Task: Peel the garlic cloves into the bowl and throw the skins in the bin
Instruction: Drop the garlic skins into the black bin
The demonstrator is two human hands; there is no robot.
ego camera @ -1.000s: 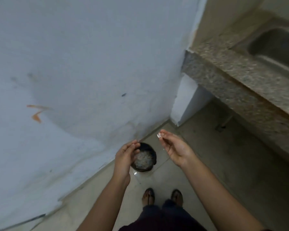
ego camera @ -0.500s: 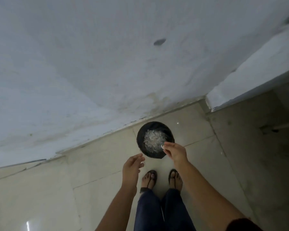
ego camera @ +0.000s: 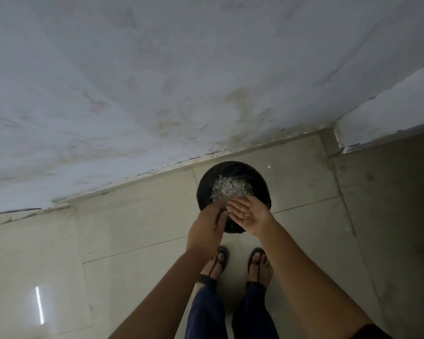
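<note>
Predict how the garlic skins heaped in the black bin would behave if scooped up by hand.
The garlic skins look like thin, pale, curled flakes, so probably very light and floppy. Heaped loosely in the bin, they would likely scatter rather than lift together.

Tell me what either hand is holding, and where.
Right hand: open, palm up, empty, over the bin. Left hand: underside turned away, so cannot tell.

Head view, steeply downward over bin, floor, wall foot.
</note>
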